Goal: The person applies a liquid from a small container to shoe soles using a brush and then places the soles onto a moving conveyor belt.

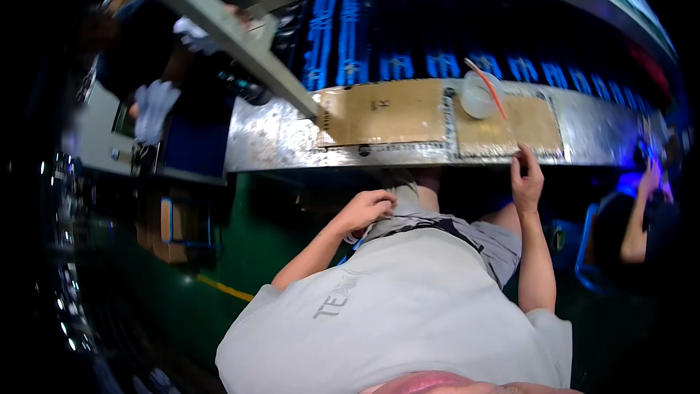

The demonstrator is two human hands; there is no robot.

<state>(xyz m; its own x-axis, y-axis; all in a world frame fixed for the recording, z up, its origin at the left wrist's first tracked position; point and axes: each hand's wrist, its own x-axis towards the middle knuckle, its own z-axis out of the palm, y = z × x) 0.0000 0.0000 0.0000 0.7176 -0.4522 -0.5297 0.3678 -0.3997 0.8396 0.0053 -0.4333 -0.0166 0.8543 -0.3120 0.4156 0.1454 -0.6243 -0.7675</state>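
My left hand (370,211) rests by my lap, just below the table's front edge. Its fingers are loosely curled together, and nothing shows in them. At the edge of the right-hand cardboard piece (477,140), my right hand (528,181) has its index finger and thumb raised and slightly apart, with no object visible between them. Beyond that hand, a translucent plastic cup (477,101) stands on the cardboard. A thin orange-red stick (487,82) leans across the cup, its lower end pointing toward my right hand but apart from it.
Another cardboard sheet (394,118) lies taped to the metal table (262,138). Behind it runs a dark line with blue-lit parts (397,67). A slanted metal post (233,36) rises at left. A gloved co-worker's hand (154,109) is far left; another person's arm (636,230) is at right.
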